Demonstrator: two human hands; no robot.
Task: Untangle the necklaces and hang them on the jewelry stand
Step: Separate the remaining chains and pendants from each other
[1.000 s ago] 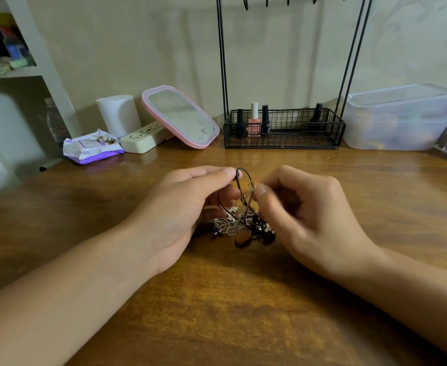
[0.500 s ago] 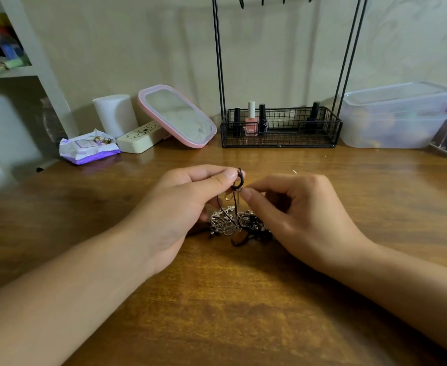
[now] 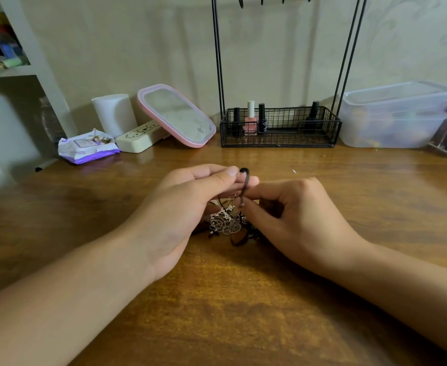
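A tangle of necklaces (image 3: 227, 224), silver chains mixed with dark cords and a brown pendant, lies on the wooden table between my hands. My left hand (image 3: 188, 210) pinches a loop of dark cord (image 3: 245, 180) lifted above the tangle. My right hand (image 3: 296, 220) pinches the same cord lower down, just beside the left fingertips. The black wire jewelry stand (image 3: 280, 128) stands at the back against the wall; its hooks reach the top edge of the view and nothing hangs on the part I can see.
Several nail polish bottles (image 3: 251, 120) stand in the stand's basket. A pink-framed mirror (image 3: 176, 116), a cream case (image 3: 138, 137), a white cylinder (image 3: 113, 113) and a purple wipes pack (image 3: 86, 149) sit back left. A clear plastic tub (image 3: 394, 114) sits back right.
The wide cord loop held up a second ago has shrunk to a small one at my left fingertips. My right fingers have moved closer to the left hand.
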